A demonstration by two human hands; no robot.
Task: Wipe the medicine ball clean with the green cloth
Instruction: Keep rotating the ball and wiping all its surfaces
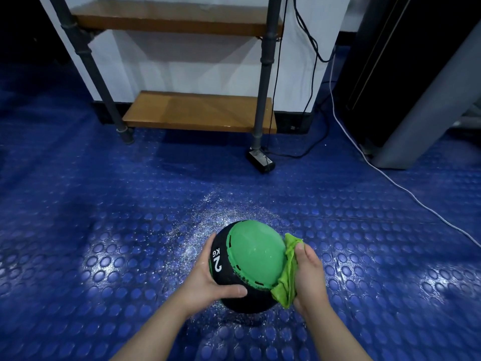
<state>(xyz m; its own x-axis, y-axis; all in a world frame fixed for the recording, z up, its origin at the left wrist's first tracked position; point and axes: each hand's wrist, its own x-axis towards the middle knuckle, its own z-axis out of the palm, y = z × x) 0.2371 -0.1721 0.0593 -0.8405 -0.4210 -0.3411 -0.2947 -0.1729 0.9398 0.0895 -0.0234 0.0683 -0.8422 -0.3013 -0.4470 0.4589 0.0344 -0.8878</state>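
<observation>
Low at six o'clock, the left hand (pixel 208 278) is cupping the nine o'clock side of the black-and-green round rubber medicine ball (pixel 253 254), thumb curling across its black band. White lettering is showing "2 KG". At the ball's three o'clock, the right hand (pixel 309 272) is gripping the crumpled green cloth (pixel 285 276), pressing it on. The blue studded rubber floor (pixel 130 230) is looking wet-speckled, so a damp ball could be slipping from the left hand; the bunched cloth may be missing patches.
</observation>
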